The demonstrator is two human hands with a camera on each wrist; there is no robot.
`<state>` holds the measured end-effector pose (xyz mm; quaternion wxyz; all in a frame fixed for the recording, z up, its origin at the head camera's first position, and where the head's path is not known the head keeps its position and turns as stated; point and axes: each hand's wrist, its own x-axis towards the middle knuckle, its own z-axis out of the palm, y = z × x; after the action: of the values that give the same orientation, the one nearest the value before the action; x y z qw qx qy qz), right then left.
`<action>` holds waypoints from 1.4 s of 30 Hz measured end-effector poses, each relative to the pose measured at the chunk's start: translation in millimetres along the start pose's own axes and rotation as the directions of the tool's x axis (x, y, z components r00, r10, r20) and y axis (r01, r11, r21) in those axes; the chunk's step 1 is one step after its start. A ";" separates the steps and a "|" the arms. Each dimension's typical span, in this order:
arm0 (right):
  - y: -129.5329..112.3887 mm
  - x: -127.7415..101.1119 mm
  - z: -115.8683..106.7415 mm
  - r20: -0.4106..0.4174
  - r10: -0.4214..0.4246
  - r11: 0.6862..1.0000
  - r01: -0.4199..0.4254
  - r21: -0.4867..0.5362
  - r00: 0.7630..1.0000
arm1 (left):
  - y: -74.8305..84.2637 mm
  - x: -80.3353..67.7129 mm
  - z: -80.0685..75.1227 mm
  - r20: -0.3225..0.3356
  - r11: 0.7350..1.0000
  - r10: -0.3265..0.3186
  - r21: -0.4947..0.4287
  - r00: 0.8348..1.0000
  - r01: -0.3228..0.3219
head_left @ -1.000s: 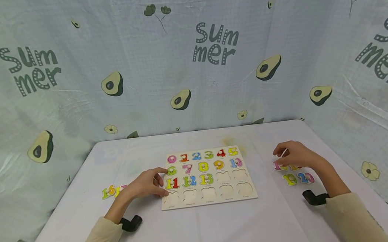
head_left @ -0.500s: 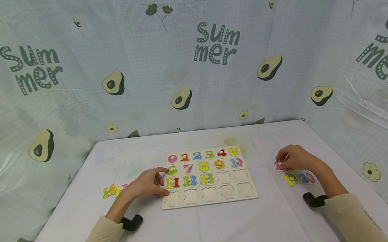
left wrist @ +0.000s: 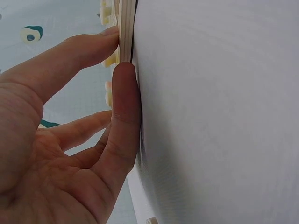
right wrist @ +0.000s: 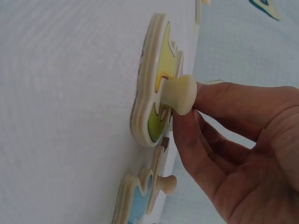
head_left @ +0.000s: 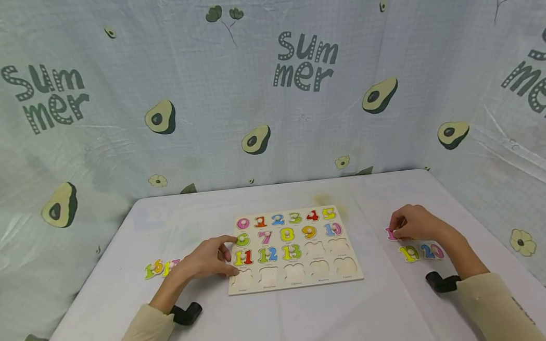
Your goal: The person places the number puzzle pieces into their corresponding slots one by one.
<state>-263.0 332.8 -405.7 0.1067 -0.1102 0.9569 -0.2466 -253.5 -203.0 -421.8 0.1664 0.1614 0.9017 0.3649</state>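
The wooden number puzzle board [head_left: 307,272] lies mid-table, with pieces 0 to 13 in its upper rows and several bare recesses below. My left hand [head_left: 207,259] rests at its left side, thumb and fingertips touching the edge, as the left wrist view also shows. At the right, my right hand [head_left: 417,223] pinches a number puzzle piece with a pink 1 [head_left: 390,234]; the fingers hide its second digit. Pieces 19 [head_left: 409,254] and 20 [head_left: 431,251] lie just in front of that hand. In the right wrist view, the knob [right wrist: 181,94] of piece 19 partly covers the fingertips.
Pieces 16 [head_left: 154,269] and 17 [head_left: 168,267] lie left of the board, partly behind the left forearm. Another piece is mostly hidden under the right hand. A white cloth [head_left: 338,318] covers the table, and a patterned curtain [head_left: 202,91] hangs behind it.
My right hand has lowered slightly, and its thumb and finger have come together on the pink-numbered piece. The left hand stays at the board's edge.
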 end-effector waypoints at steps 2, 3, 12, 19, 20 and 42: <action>0.1 -0.1 -0.3 0.001 -0.003 1.000 0.003 -0.006 1.000 | 0.2 -0.1 0.1 -0.001 1.000 -0.001 0.003 1.000 0.001; 0.0 -0.4 -0.5 0.002 -0.004 1.000 0.004 -0.007 1.000 | 0.2 -0.1 0.2 -0.002 1.000 -0.001 0.003 1.000 0.001; -3.4 -1.3 -2.6 0.005 -0.005 1.000 0.005 -0.001 1.000 | 2.6 -1.4 0.3 0.008 1.000 -0.006 0.007 1.000 0.006; -11.5 -2.1 -5.9 -0.003 -0.017 1.000 0.016 -0.004 1.000 | 4.3 -2.9 -0.4 0.006 1.000 -0.012 0.003 1.000 0.012; -12.4 -2.3 -6.4 -0.007 -0.018 1.000 0.018 -0.006 1.000 | 4.3 -2.8 -0.5 0.006 1.000 -0.010 0.004 1.000 0.010; -32.1 -3.5 -6.6 -0.003 -0.049 0.999 0.049 -0.002 0.999 | 1.2 1.0 -0.3 0.012 1.000 -0.013 0.014 1.000 0.012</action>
<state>-256.3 309.2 -383.7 0.0993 -0.1333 0.9542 -0.2486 -254.3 -202.0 -420.9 0.1730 0.1591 0.9042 0.3567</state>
